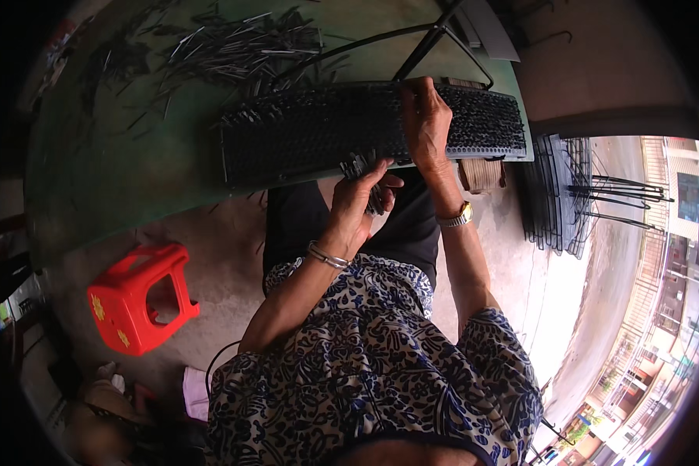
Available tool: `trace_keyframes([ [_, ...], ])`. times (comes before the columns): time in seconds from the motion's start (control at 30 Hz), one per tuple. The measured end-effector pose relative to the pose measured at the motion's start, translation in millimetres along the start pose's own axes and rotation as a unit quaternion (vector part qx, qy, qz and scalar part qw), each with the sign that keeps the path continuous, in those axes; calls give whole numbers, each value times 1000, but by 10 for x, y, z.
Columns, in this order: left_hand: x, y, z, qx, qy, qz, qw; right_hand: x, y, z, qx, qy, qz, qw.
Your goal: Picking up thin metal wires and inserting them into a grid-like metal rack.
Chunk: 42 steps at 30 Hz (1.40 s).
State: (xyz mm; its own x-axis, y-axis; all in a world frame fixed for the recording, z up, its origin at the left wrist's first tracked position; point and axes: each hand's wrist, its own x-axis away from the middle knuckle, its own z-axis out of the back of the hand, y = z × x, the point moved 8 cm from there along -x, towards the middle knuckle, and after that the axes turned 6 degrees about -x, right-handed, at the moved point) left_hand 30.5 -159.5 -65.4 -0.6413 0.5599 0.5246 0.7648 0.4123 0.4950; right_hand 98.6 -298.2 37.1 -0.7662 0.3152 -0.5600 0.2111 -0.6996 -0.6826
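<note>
A long black board (318, 140) full of small holes lies along the front edge of the green table. Small dark pieces stand up from its right part and along its far left edge, while its middle shows bare holes. My left hand (363, 193), by the board's near edge, is closed around a bundle of thin dark strips (356, 166). Over the board, right of its middle, my right hand (427, 120) has its fingers drawn together and pointing down; whatever they pinch is hidden. Farther back lies a loose heap of similar dark strips (245, 48).
The green table (93, 179) carries a thin black metal frame (412, 66) behind the board. A brown block (481, 175) sits under the board's right end. Black wire racks (555, 194) stand to the right. On the floor at left is a red plastic stool (144, 299).
</note>
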Motion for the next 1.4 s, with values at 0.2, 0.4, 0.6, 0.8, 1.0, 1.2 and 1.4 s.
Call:
trace_keyframes([
  [0.2,36,8,24,15,23,22,999,19,-12,-96,23,-51,-22,998],
  [0.4,22,2,-4,9,5,21,1000,-32,-72,-132,87,-56,1,995],
  [0.6,39,-2,6,6,22,17,1000,78,-23,-174,111,-77,-2,991],
  [0.8,32,16,25,-9,32,21,999,144,-85,-30,146,-81,-8,986],
  [1.0,-31,17,38,-15,16,6,1000,414,38,-70,-192,-286,-188,920],
  [1.2,1,-95,-24,61,19,58,996,152,100,257,-20,-42,-144,989],
  [1.4,16,-128,59,16,46,92,995,40,74,187,-22,42,-4,999],
])
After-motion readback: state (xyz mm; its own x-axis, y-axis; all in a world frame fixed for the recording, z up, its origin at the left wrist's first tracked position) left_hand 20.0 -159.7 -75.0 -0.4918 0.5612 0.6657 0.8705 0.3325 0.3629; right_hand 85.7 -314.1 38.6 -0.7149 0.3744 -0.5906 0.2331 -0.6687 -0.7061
